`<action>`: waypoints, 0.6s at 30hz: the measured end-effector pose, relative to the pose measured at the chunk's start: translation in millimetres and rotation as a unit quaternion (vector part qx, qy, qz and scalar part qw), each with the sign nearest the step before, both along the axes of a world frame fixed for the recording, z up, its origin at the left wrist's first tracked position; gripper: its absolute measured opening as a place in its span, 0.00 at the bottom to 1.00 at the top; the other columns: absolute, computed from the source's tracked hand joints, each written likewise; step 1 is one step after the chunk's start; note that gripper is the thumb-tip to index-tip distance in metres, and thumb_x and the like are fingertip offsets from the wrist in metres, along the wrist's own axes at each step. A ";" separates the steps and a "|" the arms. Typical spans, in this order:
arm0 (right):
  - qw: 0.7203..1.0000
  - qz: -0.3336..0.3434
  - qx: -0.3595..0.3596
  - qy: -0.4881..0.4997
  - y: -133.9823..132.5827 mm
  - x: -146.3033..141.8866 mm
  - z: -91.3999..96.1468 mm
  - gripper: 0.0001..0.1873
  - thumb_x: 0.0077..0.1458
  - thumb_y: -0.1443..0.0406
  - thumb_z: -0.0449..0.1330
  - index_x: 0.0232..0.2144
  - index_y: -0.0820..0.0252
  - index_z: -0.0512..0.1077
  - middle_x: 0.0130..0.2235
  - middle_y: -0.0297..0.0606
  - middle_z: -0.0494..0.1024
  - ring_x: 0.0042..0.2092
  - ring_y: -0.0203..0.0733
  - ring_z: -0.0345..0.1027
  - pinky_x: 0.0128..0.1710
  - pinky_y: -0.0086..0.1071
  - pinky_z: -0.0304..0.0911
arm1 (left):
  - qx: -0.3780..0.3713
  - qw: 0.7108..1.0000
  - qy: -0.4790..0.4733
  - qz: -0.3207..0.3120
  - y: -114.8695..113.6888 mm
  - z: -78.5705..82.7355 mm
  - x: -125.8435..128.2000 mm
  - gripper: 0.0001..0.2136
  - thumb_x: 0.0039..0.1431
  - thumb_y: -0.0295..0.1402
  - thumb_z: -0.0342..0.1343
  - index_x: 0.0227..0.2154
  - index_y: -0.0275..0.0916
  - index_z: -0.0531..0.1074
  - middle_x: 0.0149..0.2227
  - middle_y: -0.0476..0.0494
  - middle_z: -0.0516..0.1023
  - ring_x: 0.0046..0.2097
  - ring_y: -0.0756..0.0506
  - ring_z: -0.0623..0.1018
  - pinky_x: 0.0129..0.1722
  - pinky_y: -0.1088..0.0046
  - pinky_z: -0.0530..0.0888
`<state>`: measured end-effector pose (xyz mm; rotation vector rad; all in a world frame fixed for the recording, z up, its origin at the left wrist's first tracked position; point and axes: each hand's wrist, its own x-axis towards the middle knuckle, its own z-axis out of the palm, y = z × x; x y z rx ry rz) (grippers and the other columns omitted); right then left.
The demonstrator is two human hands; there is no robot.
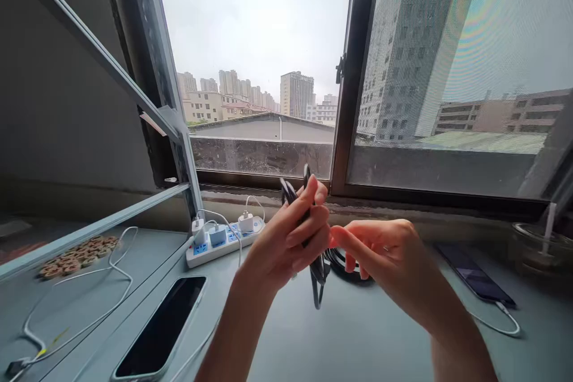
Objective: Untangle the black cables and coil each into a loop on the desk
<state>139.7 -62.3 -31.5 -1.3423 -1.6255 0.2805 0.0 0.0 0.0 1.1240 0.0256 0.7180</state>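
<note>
My left hand (pixel 290 236) is closed round a bundle of black cable (pixel 313 274); loops of it stick up above my fingers and hang down below the palm. My right hand (pixel 380 256) is close beside it on the right, fingers curled, its fingertips touching the cable and my left fingers. More of the black cable lies coiled on the grey table (pixel 349 334) just behind and between the hands.
A white power strip (pixel 224 237) with chargers sits at the back left, white cords trailing from it. A dark phone (pixel 161 328) lies front left, another phone (pixel 474 274) on a cord at right. A glass jar (pixel 537 248) stands far right. Window behind.
</note>
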 end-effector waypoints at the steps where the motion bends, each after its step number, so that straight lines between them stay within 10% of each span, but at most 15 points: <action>1: 1.000 0.002 -0.008 -0.017 -2.1 0.7 1.0 0.29 0.56 0.48 0.51 0.14 0.61 0.68 0.14 0.30 0.63 0.18 0.28 0.53 0.19 0.25 0.48 | 0.003 1.000 -0.005 -0.010 -1.9 -1.1 1.5 0.16 0.67 0.38 0.38 0.26 0.39 0.63 0.10 0.61 0.44 0.10 0.58 0.49 0.12 0.86 0.52; 12: 0.987 0.127 -0.034 -0.090 -9.8 -0.5 -1.2 0.08 0.48 0.56 0.64 0.26 0.52 0.75 0.25 0.25 0.74 0.24 0.29 0.64 0.25 0.23 0.57 | 0.034 0.996 -0.021 -0.082 -6.1 -8.1 5.5 0.16 0.67 0.40 0.36 0.26 0.41 0.61 0.11 0.60 0.44 0.09 0.56 0.47 0.09 0.82 0.46; 18: 0.992 0.080 0.010 -0.096 -5.4 -1.4 -0.2 0.10 0.49 0.60 0.63 0.20 0.57 0.69 0.24 0.26 0.72 0.22 0.28 0.62 0.24 0.24 0.56 | 0.061 0.991 0.041 0.108 -7.4 -4.6 9.2 0.14 0.62 0.45 0.45 0.29 0.40 0.64 0.15 0.57 0.60 0.16 0.54 0.65 0.17 0.80 0.65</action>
